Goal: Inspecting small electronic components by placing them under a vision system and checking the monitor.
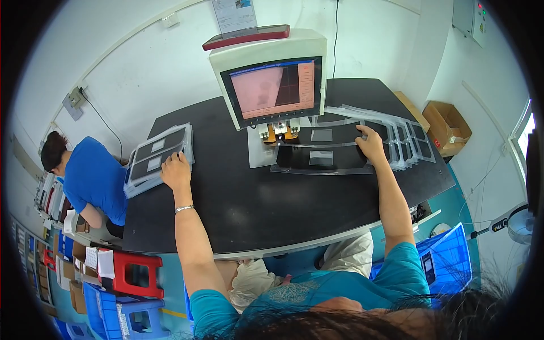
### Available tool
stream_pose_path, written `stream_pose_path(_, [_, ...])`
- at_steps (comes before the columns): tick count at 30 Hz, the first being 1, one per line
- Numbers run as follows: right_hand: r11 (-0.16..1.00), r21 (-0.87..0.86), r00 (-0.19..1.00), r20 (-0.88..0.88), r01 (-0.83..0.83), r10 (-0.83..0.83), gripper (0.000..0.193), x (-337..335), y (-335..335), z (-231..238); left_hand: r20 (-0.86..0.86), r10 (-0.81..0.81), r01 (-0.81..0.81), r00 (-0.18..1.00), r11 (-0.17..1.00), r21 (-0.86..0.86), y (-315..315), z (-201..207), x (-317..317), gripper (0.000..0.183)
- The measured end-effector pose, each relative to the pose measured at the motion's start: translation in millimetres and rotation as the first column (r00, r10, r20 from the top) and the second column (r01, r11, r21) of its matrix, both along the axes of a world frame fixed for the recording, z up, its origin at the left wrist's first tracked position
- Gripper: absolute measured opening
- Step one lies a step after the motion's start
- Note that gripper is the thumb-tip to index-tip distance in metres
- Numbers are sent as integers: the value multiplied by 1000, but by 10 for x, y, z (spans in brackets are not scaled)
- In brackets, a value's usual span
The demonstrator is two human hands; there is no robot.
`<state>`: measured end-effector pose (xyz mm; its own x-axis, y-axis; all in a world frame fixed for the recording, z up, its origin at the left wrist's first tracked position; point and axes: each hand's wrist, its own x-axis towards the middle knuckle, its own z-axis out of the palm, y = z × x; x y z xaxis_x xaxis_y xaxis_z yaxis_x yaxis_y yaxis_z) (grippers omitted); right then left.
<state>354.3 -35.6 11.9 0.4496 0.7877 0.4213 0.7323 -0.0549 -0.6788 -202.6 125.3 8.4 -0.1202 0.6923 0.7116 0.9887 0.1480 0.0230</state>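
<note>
My left hand point(177, 171) is at the right edge of a stack of clear plastic sheets with dark panels point(148, 156), its fingers curled over that edge. My right hand point(371, 145) pinches the right part of a clear-edged sheet point(300, 154) with two dark panels, each with a light rectangular window. This sheet lies flat on the table, its left end by the small metal and orange fixture point(279, 131) below a monitor machine point(266, 85). Pink and dark areas show on the screen. The undersides of both hands are hidden.
More clear sheets point(416, 141) lie fanned out on the black table point(226, 209), right of my right hand. A cardboard box point(447, 127) stands beyond the right edge. At left, a person in blue point(96, 175) works near a red stool point(136, 275) and blue crates.
</note>
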Motion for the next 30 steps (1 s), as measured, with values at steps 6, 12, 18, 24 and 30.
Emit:
stream_pose_path(6, [1000,-6,1000,-4,-14,14,50,-7,2,-2,68,-88,83,994,993,84,-81,43,-139,21])
stream_pose_path(12, [1000,-4,1000,-11,-21,21,48,18,-32,1,-110,-363,378,925,907,184,-285,321,412,16])
stream_pose_path(18, [999,29,1000,-23,-12,13,50,12,-5,25,-81,-662,664,746,747,9,-512,100,1032,13])
stream_pose_path(24, [976,154,987,38,152,-159,50,-11,87,-70,-91,-758,748,646,652,-126,-856,112,1387,29])
stream_pose_path(30, [962,215,980,76,166,-186,49,-23,141,-151,-136,-787,758,602,616,-212,-892,46,1396,33])
